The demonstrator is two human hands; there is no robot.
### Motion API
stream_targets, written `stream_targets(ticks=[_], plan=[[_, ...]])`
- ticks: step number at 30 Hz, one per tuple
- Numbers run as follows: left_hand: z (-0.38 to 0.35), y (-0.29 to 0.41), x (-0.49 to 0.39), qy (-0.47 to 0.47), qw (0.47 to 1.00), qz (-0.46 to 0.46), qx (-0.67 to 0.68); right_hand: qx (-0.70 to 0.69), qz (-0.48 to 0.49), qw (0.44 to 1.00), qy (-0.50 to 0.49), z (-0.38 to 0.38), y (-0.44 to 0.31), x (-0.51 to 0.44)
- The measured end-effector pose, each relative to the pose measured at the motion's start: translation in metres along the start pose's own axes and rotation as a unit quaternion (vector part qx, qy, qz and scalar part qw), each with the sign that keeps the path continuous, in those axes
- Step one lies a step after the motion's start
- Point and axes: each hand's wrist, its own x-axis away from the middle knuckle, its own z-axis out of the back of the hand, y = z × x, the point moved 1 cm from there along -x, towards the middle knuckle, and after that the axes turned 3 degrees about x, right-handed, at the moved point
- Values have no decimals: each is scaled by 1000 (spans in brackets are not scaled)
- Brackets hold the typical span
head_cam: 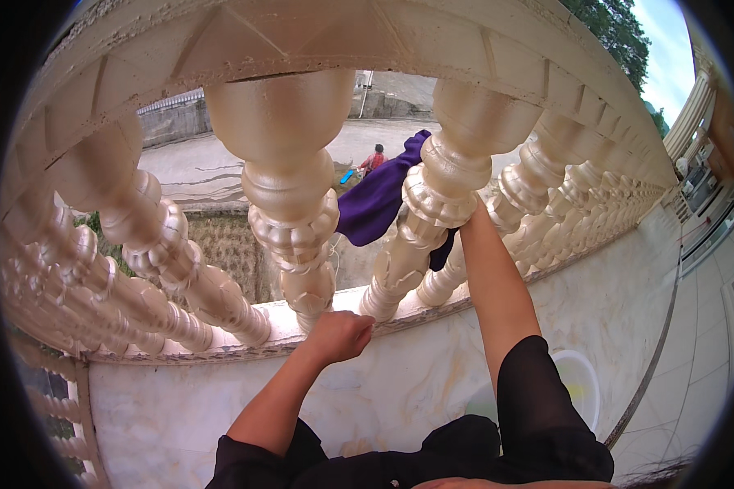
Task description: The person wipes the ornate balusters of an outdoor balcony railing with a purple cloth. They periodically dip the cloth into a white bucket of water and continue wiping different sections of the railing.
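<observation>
My left hand [345, 335] is closed in a loose fist by the ledge [350, 299], in front of the base of a cream baluster [306, 287]. Nothing shows in its fingers. My right forearm [495, 275] reaches up between two balusters, and the hand is hidden behind the neck of another baluster [446, 177]. A purple cloth [373, 202] hangs out to the left on the far side of that baluster. A darker fold shows below, close to my right wrist. Whether my right hand grips the cloth cannot be seen.
A thick handrail [355, 36] tops the balusters. A white basin [578, 385] stands on the floor by my right arm. Beyond the railing, far below, a person in red [374, 160] is near a blue object [347, 176]. Appliances [700, 189] stand far right.
</observation>
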Motion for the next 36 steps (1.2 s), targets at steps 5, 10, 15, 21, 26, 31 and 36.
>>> stream_targets(ticks=[5, 10, 15, 21, 26, 31, 36], plan=[[-3, -5, 0, 29, 999, -4, 25, -106, -1, 993, 53, -2, 14, 46], [1, -7, 1, 7, 1000, 20, 17, -304, -57, 932, 188, -29, 25, 120], [-7, 1, -4, -21, 999, 1, 26, -14, -21, 939, 343, -36, 81, 210], [-2, 2, 7, -15, 999, 25, 23, 339, 93, 884, 309, -108, 112, 235], [1, 14, 8, 14, 999, -2, 31, 364, 81, 866, 333, -101, 74, 226], [7, 15, 14, 8, 1000, 1, 23, 260, 85, 913, 302, -82, 27, 187], [11, 19, 18, -1, 1000, -12, 8, 8, 24, 945, 326, -72, 23, 168]])
